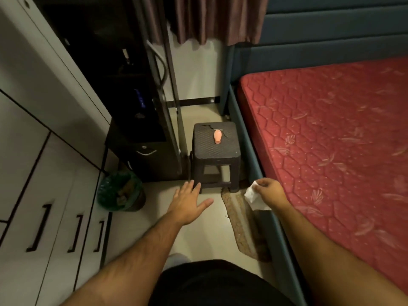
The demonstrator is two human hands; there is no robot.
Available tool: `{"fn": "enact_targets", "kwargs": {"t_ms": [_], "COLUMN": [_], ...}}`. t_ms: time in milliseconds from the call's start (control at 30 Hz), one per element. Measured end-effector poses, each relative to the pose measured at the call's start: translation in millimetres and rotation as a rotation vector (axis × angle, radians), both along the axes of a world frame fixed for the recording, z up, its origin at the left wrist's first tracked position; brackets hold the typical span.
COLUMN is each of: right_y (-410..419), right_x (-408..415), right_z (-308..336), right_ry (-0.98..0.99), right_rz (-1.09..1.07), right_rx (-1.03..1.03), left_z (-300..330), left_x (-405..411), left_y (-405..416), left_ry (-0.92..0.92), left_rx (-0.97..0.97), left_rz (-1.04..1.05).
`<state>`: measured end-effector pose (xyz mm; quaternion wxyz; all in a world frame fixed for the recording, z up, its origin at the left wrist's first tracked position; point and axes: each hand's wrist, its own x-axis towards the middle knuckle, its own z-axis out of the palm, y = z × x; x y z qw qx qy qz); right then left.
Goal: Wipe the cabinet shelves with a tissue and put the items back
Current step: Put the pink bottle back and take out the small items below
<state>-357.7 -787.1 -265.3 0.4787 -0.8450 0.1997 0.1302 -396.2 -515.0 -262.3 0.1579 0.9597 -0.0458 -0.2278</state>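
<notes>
The dark cabinet (132, 102) stands open at the upper left; its shelves are in shadow and what they hold is hard to make out. Its door (170, 89) swings out toward the wall. A small pink bottle (217, 136) lies on its side on a black plastic stool (215, 149) beside the cabinet. My right hand (268, 191) pinches a white tissue (254, 196) that hangs down near the stool's right leg. My left hand (187, 202) is stretched out flat with spread fingers, just in front of the stool, holding nothing.
A green-lined waste bin (120, 191) sits on the floor left of the stool. White drawers with black handles (44, 226) fill the left side. A bed with a red mattress (331, 140) in a teal frame lies to the right, with a beige mat (242, 224) alongside.
</notes>
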Motion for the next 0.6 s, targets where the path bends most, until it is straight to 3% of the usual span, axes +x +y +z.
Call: {"fn": "enact_targets", "kwargs": {"t_ms": [367,600], "right_y": [-32.2,-44.9], "right_x": [111.1,184.5], "right_z": [-25.4,-32.7], "right_ry": [0.072,0.113], "right_rz": [-0.179,-0.137], "right_rx": [0.317,0.165], "left_z": [-12.3,-12.7], "left_x": [117.4,202.2], "left_y": [-51.8,-57.8], "left_ry": [0.052,0.062], "left_rx": [-0.016,-0.047], "left_rz": [0.009,0.027]}}
